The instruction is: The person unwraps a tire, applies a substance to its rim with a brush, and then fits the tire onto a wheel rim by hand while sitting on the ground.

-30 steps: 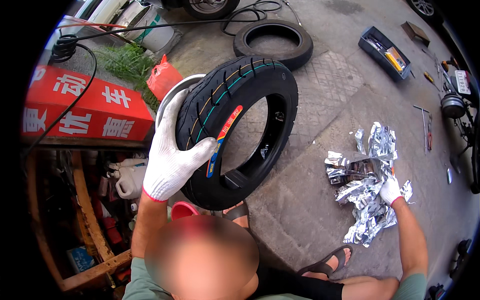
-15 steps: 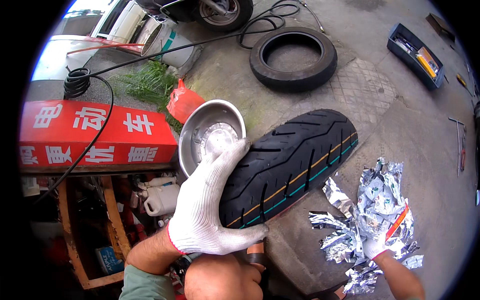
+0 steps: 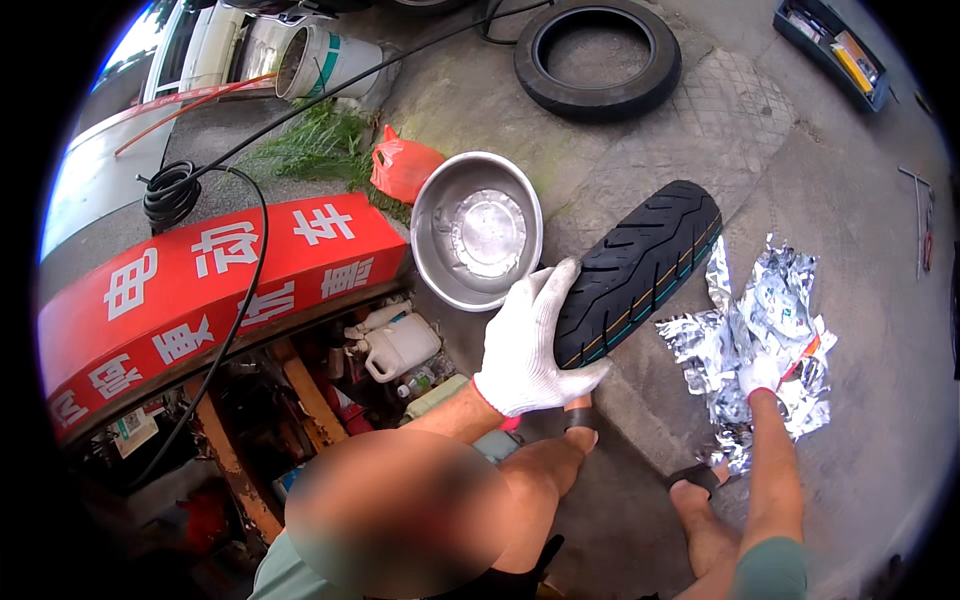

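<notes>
A black tyre (image 3: 645, 275) with one yellow and one teal line along its tread stands upright in front of me, leaning to the right. My left hand (image 3: 525, 345), in a white knitted glove, spans the tyre's near end with fingers and thumb around the tread. At the right, my right hand (image 3: 760, 373), gloved too, is closed on crumpled silver foil wrapping (image 3: 780, 295); its fingertips are partly buried in the foil. An orange-red strip shows on the wrapping beside that hand.
A metal basin (image 3: 432, 235) sits left of the tyre, beside a red plastic bag (image 3: 403, 168). Beyond lies a worn tyre (image 3: 600, 103). A red sign box (image 3: 190, 290), a white jug (image 3: 402, 348) and a black hose (image 3: 172, 205) are leftward; a toolbox (image 3: 870, 98) is far right.
The whole view has shifted and pulled back, so the tyre and both hands look smaller. My left hand remains on the tyre and my right on the foil wrapping.
</notes>
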`<state>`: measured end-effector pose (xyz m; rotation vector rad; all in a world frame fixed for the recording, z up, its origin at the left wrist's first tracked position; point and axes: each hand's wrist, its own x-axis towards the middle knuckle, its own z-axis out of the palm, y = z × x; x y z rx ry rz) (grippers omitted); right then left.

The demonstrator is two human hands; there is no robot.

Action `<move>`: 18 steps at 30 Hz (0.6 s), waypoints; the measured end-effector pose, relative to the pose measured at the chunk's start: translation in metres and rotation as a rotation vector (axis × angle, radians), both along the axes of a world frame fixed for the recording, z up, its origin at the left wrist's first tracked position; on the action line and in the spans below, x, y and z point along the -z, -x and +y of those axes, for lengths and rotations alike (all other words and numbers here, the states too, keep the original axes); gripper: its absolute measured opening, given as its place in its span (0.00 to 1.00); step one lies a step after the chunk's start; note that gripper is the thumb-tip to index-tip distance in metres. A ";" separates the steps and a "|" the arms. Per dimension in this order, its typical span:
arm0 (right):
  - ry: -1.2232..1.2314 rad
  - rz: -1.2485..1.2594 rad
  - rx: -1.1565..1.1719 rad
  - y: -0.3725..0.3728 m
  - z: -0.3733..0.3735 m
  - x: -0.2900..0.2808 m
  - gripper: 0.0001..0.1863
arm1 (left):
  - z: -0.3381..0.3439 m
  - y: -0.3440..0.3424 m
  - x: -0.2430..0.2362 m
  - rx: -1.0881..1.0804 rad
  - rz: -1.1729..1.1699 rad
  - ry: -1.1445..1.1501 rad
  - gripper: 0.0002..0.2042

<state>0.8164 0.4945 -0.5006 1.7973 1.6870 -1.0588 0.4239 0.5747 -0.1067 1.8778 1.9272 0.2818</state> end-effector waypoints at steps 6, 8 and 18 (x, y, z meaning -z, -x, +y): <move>-0.138 0.415 0.288 0.065 0.009 -0.221 0.33 | -0.021 0.007 -0.021 -0.153 -0.042 0.107 0.56; -0.109 0.597 0.547 0.049 0.008 -0.278 0.30 | -0.023 0.006 -0.026 -0.169 -0.010 0.148 0.57; -0.094 0.309 1.171 -0.245 0.007 -0.444 0.15 | -0.033 -0.012 -0.044 -0.314 -0.058 0.138 0.51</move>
